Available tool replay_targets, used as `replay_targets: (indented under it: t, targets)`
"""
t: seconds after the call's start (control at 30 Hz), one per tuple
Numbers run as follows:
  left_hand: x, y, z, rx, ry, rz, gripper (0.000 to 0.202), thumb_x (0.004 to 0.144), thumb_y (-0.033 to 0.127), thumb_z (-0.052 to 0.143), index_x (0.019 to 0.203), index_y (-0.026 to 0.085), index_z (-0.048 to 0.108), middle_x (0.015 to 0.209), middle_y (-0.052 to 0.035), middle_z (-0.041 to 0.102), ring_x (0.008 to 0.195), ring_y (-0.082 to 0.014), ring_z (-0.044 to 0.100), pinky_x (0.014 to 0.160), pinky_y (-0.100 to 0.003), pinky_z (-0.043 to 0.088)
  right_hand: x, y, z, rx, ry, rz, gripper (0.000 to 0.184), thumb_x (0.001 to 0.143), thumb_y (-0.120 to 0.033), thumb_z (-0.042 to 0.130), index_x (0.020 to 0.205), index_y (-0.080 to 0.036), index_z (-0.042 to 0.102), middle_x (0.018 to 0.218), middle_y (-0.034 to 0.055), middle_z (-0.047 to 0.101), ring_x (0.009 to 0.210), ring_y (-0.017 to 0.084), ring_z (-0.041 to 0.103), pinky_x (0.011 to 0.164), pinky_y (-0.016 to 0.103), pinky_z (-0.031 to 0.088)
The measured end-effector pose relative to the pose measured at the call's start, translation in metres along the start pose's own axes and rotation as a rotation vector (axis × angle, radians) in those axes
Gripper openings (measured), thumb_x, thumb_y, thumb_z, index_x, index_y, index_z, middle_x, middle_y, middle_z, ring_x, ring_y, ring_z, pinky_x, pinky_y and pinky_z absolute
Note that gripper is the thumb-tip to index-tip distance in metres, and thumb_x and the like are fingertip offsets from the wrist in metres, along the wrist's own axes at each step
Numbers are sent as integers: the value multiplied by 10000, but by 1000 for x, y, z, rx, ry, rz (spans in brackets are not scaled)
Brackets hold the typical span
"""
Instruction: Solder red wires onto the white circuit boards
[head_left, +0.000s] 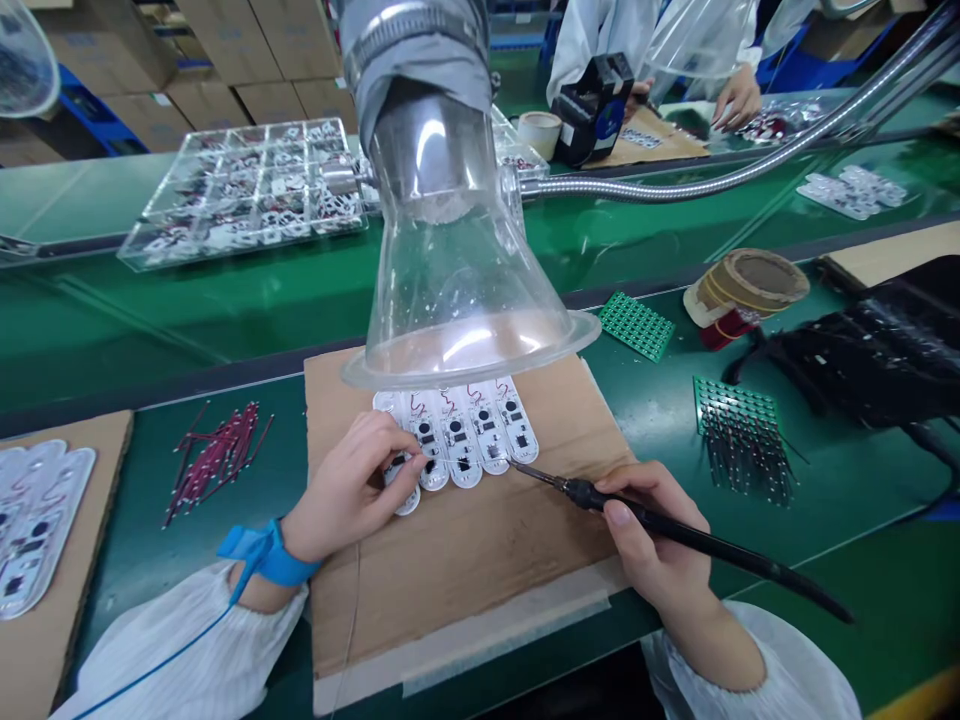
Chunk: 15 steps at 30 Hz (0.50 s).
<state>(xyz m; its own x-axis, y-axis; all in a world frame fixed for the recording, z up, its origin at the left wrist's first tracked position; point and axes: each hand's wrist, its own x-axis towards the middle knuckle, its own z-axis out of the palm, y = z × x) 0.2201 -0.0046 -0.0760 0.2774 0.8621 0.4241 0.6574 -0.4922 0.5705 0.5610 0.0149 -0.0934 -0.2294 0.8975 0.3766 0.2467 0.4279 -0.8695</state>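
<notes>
The white boards (466, 440) lie on cardboard (465, 580) between my hands, far edge behind the clear hood (469, 280). My left hand (364, 475) (blue strap (281, 555) at the wrist) covers their left end, apparently pinching thin wire (356, 585); my right hand (664, 570) grips the iron (739, 558), tip at their near edge.

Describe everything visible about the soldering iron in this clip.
The soldering iron is long and slim, with a black handle, a collar-like bulge near the front and a narrow, darker, metal-looking shaft tapering to a point. Its rear end narrows. The right hand holds it pen-like, slanting, tip toward the lower ends of the white circuit boards on the brown cardboard. Whether the tip touches a board, or is hot, cannot be told.
</notes>
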Motion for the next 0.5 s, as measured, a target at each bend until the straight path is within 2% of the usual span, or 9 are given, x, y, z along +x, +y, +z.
replay_targets:
  t: [0.2,0.37,0.5]
  targets:
    - [0,1,-1,-6,6,11,135,1035,85,603,1001,216,603,812,16,568,716,-153,491,691,-300,407,-1,1,0,20,58,20,83,1050,-321,678,1031,-248,711,876,28,683,719,170,681,624,256,594]
    - [1,1,0,5,2,19,126,1043,96,598,1003,215,606,803,12,562,714,-158,484,686,-305,405,2,-1,1,22,-2,8,62,1061,-304,664,1048,-254,698,861,21,692,694,166,689,602,248,592]
    - [2,2,0,12,-9,27,131,1044,94,599,994,214,603,801,16,559,713,-156,490,689,-307,404,1,-2,1,26,-3,5,51,1060,-296,666,1049,-255,694,861,17,693,706,163,695,617,241,596]
